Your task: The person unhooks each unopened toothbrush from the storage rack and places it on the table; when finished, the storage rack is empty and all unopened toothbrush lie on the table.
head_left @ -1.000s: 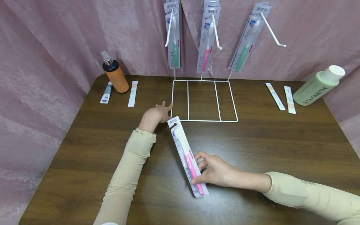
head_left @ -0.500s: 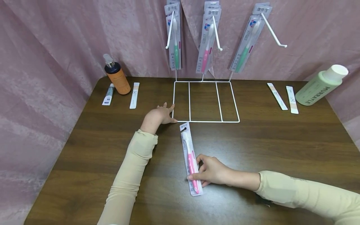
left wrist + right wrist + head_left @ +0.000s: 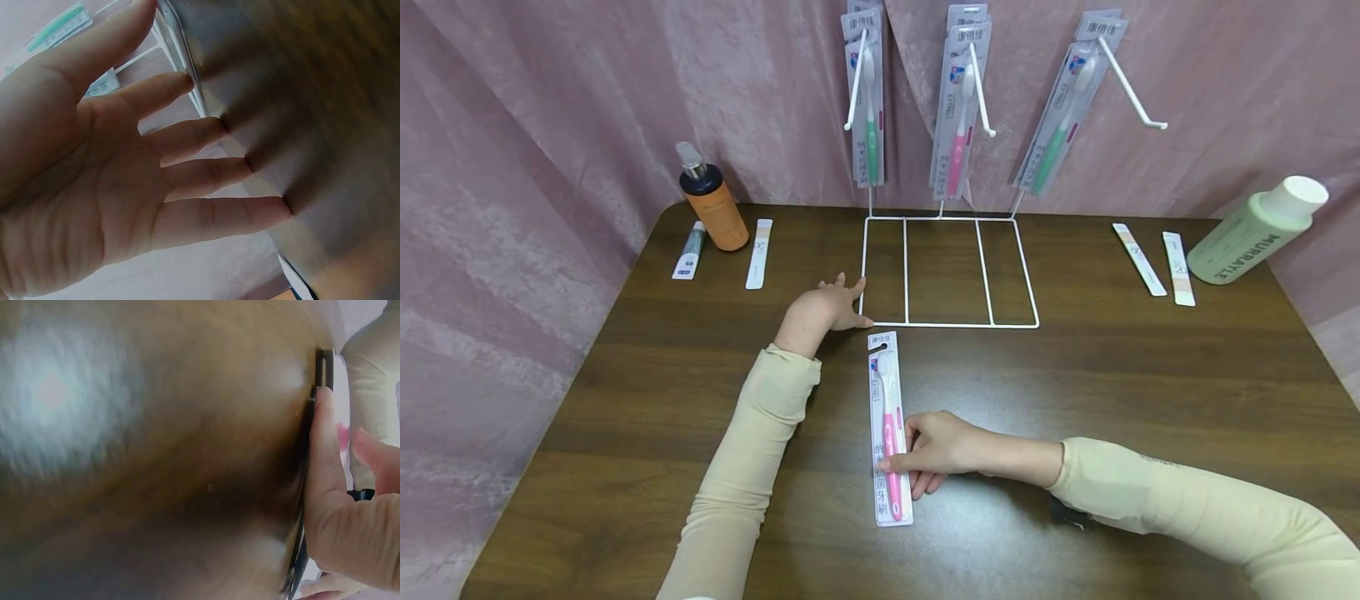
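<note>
Straightening now, pink toothbrush pkg (image 3: 889, 429) is getting squared to wire rack (image 3: 951, 271) w/ right hand (image 3: 936, 450) pinching it, left hand (image 3: 823, 307) lying open-fingered at rack's corner.

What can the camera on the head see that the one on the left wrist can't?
Only the head view shows the right hand holding the pink toothbrush in its flat card pack, and the orange pump bottle. Only the left wrist view shows the left hand from its palm side, fingers spread. Both show the white wire rack beside that hand.
</note>
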`<state>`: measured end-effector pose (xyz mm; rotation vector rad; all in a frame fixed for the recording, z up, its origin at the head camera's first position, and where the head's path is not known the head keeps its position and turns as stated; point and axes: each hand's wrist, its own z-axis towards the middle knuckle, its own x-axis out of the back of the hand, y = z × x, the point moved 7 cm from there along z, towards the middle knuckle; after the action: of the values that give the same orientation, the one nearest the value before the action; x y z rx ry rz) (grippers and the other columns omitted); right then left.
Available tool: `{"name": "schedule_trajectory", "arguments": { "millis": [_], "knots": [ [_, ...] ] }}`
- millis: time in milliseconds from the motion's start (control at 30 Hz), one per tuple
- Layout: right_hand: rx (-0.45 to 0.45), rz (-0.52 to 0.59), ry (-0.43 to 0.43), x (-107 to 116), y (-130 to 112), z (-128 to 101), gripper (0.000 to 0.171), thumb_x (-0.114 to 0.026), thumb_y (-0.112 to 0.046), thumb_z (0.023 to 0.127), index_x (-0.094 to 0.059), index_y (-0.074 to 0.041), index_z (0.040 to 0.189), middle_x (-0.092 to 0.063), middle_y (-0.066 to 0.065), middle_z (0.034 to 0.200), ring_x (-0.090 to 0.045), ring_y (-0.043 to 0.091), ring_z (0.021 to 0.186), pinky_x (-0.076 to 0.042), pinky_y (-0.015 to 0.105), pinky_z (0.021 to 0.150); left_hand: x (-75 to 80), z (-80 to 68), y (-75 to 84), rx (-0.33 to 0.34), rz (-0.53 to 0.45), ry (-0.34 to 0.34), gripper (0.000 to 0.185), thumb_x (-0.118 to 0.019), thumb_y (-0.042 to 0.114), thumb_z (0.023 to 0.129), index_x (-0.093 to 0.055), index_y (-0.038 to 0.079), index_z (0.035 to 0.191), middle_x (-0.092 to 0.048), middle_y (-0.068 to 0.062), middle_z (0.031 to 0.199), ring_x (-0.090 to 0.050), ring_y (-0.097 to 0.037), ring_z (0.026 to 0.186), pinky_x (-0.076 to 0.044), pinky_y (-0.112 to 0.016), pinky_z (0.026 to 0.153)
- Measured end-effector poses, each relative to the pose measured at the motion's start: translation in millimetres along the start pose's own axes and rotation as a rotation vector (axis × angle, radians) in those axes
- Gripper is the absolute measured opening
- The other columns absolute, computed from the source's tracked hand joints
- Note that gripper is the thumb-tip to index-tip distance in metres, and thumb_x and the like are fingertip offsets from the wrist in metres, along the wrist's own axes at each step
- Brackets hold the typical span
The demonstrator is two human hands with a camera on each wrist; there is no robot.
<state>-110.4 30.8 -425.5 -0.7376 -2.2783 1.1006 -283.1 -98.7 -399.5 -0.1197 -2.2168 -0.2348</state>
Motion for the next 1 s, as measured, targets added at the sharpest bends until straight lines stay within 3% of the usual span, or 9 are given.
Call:
{"name": "schedule_trajectory", "arguments": {
  "millis": [200,800,1000],
  "knots": [
    [-0.010,-0.029,0.007,2.6,-0.5,5.4,0.034,-0.065,-0.034,0.087,-0.056,-0.002,0.078,-0.066,0.013,0.058,-0.067,0.023,0.053,-0.054,0.032,0.049,-1.8,1.6,-1.3,-0.003,-0.011,-0.006,0.079,-0.049,0.048,0.093,-0.003,0.020,0.151,0.001,-0.018,0.156,-0.007,-0.044,0.139,-0.021,-0.059,0.107],
    [-0.005,-0.153,0.007,-0.3,-4.7,10.4,0.040,-0.066,-0.039,0.085,-0.057,-0.003,0.069,-0.063,0.009,0.052,-0.065,0.019,0.047,-0.052,0.032,0.045,-2.4,0.8,2.0,-0.014,-0.016,-0.011,0.080,-0.049,0.047,0.093,-0.002,0.020,0.151,0.002,-0.018,0.156,-0.006,-0.044,0.139,-0.021,-0.060,0.106],
    [0.046,-0.232,-0.051,2.3,-9.5,8.5,0.036,-0.065,-0.042,0.085,-0.058,-0.009,0.074,-0.064,0.007,0.055,-0.065,0.020,0.050,-0.052,0.031,0.049,-1.0,1.8,-1.4,-0.010,-0.026,-0.004,0.082,-0.052,0.046,0.092,-0.003,0.019,0.151,0.002,-0.018,0.156,-0.006,-0.044,0.139,-0.020,-0.059,0.107]
  ]
}}
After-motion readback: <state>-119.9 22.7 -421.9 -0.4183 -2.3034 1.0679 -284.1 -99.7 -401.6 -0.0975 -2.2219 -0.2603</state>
